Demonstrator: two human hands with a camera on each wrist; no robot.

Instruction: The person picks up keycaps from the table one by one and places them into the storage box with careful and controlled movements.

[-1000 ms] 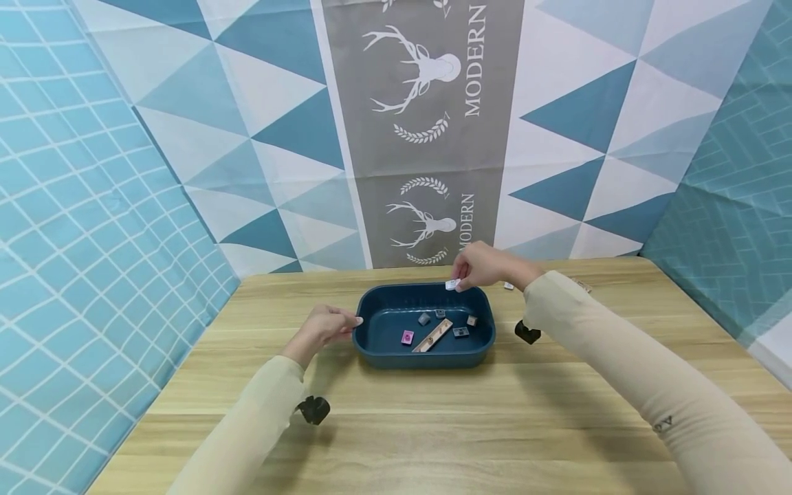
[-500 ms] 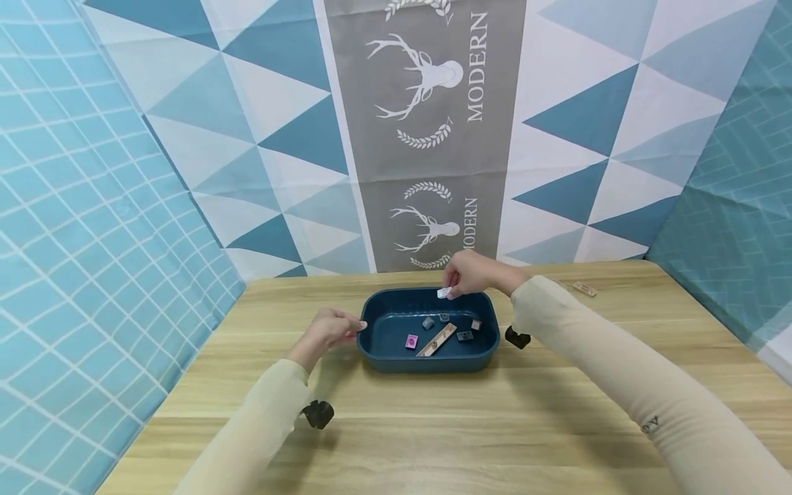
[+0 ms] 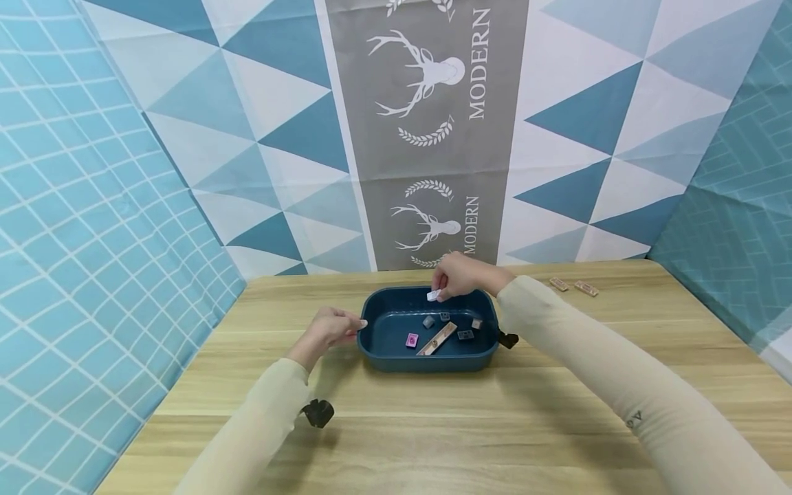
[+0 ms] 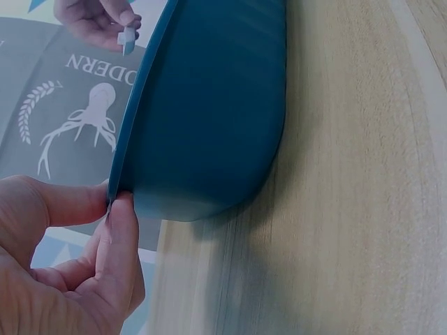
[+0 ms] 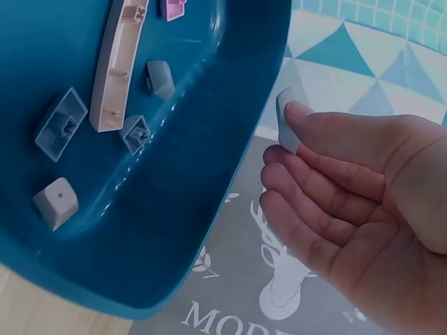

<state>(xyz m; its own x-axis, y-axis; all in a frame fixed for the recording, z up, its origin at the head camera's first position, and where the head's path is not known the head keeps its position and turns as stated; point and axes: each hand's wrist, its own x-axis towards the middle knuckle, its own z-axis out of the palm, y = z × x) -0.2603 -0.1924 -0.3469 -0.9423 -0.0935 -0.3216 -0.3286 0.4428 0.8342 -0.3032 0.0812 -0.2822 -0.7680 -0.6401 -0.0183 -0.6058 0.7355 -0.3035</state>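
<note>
A dark blue plastic basin (image 3: 427, 365) stands on the wooden table. My left hand (image 3: 334, 327) pinches its left rim between thumb and fingers, plain in the left wrist view. Over the back part of the basin, my right hand (image 3: 463, 275) holds a white keycap (image 5: 285, 118) between thumb and fingers. Inside the basin lie a long beige spacebar keycap (image 3: 437, 339), a pink keycap (image 3: 412, 340), a cream keycap (image 5: 57, 202) and several grey ones, including a wide grey keycap (image 5: 61, 124) with its hollow underside showing.
Behind and right of the basin, two beige keycaps, one (image 3: 559, 284) beside the other (image 3: 586, 288), lie on the table (image 3: 396, 433). A patterned cloth (image 3: 427, 151) hangs along the table's back edge, and a blue tiled-print sheet (image 3: 93, 240) lines the left side.
My right hand has moved left over the basin with the white keycap, uncovering the beige keycaps at the back right. My left hand keeps its hold on the rim.
</note>
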